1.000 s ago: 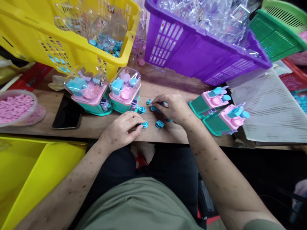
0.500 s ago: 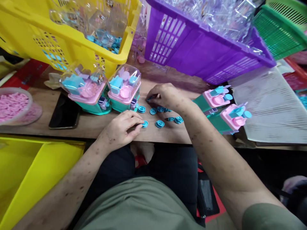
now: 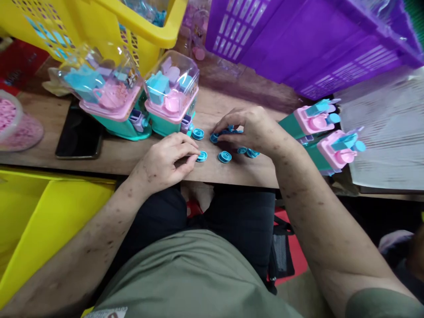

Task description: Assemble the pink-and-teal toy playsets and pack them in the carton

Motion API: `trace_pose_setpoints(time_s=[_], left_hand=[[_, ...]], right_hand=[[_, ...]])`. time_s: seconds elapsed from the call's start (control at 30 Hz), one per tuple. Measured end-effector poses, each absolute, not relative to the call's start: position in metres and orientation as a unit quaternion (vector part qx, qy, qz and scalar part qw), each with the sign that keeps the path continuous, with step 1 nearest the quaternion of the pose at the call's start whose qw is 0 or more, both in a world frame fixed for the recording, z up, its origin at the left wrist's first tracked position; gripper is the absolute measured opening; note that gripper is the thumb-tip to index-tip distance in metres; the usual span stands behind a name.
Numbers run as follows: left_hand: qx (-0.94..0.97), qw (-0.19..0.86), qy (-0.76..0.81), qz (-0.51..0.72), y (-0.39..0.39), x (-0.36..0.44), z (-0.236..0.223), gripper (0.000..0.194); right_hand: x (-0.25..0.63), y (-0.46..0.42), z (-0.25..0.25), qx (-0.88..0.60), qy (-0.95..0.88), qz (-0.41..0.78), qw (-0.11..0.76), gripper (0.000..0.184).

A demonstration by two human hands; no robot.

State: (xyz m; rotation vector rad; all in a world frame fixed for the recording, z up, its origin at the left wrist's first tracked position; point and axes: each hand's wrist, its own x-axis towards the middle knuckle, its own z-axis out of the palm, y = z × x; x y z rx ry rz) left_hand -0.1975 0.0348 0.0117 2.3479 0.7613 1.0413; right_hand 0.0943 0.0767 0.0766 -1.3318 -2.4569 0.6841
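Several small blue oval plastic pieces lie on the wooden table in front of me. My left hand (image 3: 170, 160) rests at the table's front, thumb and forefinger closed at the left edge of one blue oval piece (image 3: 202, 156). With bent fingers, my right hand (image 3: 253, 130) reaches over the back row and pinches another blue oval piece (image 3: 214, 138), which stays at table level. Between the hands sit a loose blue oval piece (image 3: 198, 134) and one nearer the front edge (image 3: 225, 157). More pieces lie under my right palm, partly hidden.
Two toy sets with clear covers (image 3: 172, 92) stand left, beside a black phone (image 3: 80, 132) and a tub of pink parts (image 3: 20, 126). Two uncovered toy sets (image 3: 334, 150) stand right. A yellow basket (image 3: 132, 22) and a purple basket (image 3: 265, 44) line the back.
My right hand has come from the back of the pieces to one in the back row. My left hand stays at the same piece. The camera view has shifted closer and downward.
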Motion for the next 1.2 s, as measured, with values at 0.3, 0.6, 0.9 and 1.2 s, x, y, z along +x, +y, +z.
trace_pose_setpoints(time_s=[0.3,0.6,0.9,1.2], left_hand=[[0.857,0.219,0.274,0.376,0.036,-0.198,0.013,0.012],[0.866,0.156,0.258,0.399,0.028,-0.186,0.036,0.016],[0.957,0.063,0.271,0.084,0.115,-0.078,0.06,0.028],[0.977,0.025,0.205,0.056,0.152,-0.061,0.058,0.012]], right_hand=[[0.096,0.083,0.054,-0.442,-0.857,0.221,0.148,0.007],[0.117,0.06,0.08,-0.496,-0.827,0.128,0.233,0.046],[0.124,0.029,0.038,-0.608,-0.775,0.036,0.169,0.025],[0.155,-0.006,0.037,-0.609,-0.697,0.055,0.375,0.026]])
